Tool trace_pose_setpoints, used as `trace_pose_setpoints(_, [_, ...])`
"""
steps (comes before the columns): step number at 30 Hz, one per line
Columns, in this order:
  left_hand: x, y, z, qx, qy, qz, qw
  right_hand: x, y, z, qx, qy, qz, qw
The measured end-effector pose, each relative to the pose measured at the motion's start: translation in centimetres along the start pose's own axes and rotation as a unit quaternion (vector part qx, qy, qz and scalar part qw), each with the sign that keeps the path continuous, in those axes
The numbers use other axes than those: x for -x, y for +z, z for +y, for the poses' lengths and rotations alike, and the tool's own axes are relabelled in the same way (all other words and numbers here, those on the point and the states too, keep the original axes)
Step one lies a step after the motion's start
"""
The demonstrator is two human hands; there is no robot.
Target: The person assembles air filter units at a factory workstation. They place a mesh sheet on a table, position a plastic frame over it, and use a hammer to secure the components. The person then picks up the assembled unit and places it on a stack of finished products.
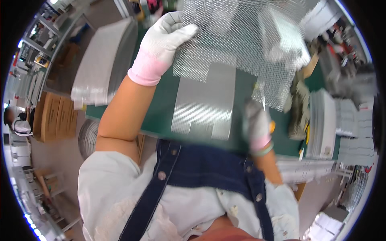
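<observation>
You wear two gloves (159,44), two dark straps (146,201) and one wristband (263,151). You have at least one mesh sheet (237,36) raised, at least one flat sheet (206,94) on one green table (159,108), one fan (86,136), at least three cardboard boxes (49,118) and one other person (21,123) on your left.

You have bright indoor light, bent fisheye edges, and your right hand (257,122) so blurred its fingers seem indistinct.
</observation>
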State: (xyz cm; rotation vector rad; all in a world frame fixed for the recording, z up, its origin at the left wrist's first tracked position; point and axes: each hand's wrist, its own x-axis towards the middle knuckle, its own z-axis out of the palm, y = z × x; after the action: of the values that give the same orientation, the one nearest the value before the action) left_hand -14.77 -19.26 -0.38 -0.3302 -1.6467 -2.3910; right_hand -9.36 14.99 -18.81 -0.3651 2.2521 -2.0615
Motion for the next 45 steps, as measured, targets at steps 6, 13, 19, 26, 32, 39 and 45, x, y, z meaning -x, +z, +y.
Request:
trace_pose_setpoints(6, [13.1,-1.5,-5.3,-0.5,-0.009,0.07,0.863,1.1,6.4,-11.0,0.098,0.001,0.066,0.993])
trace_pose_setpoints(13, [16.3,-3.1,-9.9,-0.629,-0.071,0.043,0.773,1.9,9.1,-5.5,0.458,0.11,0.062,0.88])
trace_pose_setpoints(19, [15.4,-3.5,-11.3,-0.649,-0.13,0.001,0.749,1.1,9.6,-4.5,0.508,0.172,0.017,0.844])
trace_pose_setpoints(26, [15.0,-3.8,-11.6,-0.663,-0.175,-0.03,0.727,1.0,9.5,-4.1,0.536,0.175,-0.012,0.825])
trace_pose_setpoints(32, [14.8,-3.6,-11.2,-0.658,-0.193,-0.039,0.727,0.7,9.4,-4.9,0.528,0.198,-0.029,0.825])
trace_pose_setpoints(39, [14.6,-3.1,-10.7,-0.646,-0.19,-0.039,0.739,0.6,9.2,-4.7,0.537,0.21,-0.038,0.816])
trace_pose_setpoints(45, [15.0,-2.6,-10.5,-0.788,-0.033,-0.015,0.615,-0.3,9.4,-10.0,0.61,0.222,-0.068,0.757])
